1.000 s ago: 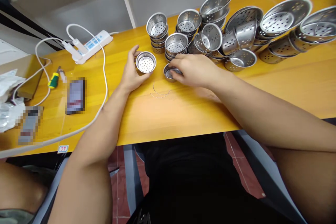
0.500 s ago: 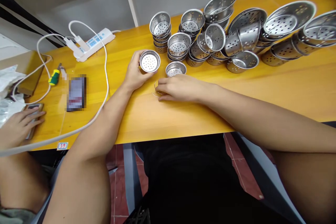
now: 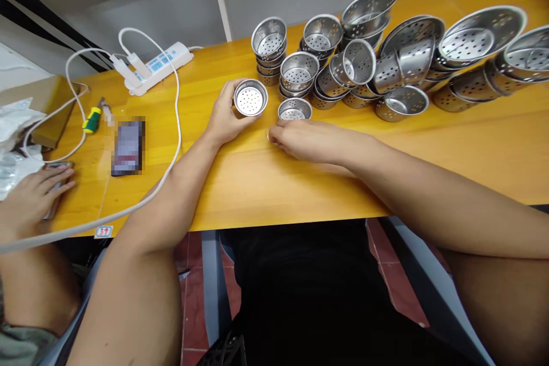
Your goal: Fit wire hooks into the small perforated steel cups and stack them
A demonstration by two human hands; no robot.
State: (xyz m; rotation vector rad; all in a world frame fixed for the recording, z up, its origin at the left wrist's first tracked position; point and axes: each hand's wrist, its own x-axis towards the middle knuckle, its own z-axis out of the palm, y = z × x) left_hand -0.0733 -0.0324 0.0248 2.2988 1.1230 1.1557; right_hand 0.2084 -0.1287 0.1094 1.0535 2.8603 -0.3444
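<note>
My left hand (image 3: 227,114) is wrapped round a small perforated steel cup (image 3: 251,98), its opening tilted toward me just above the yellow table. To its right, my right hand (image 3: 300,140) is closed in a pinch, palm down. Only a pale glint shows at its fingertips, where a thin curved wire was visible a moment ago; the fingers hide most of it. Just behind the right hand stands another small perforated cup (image 3: 295,108), its lower part covered by the hand. A stack of like cups (image 3: 299,71) rises behind that one.
More perforated steel baskets (image 3: 398,103), several in stacks and some lying tilted, fill the table's back right. At left are a white power strip (image 3: 160,68) with cables, a screwdriver (image 3: 91,120), a phone (image 3: 127,147) and another person's hand (image 3: 34,194) on a device.
My right hand has moved slightly right, its fingers drawn closer together, and the curved wire is now mostly out of sight. My left hand still holds the cup. The whole view has shifted a little.
</note>
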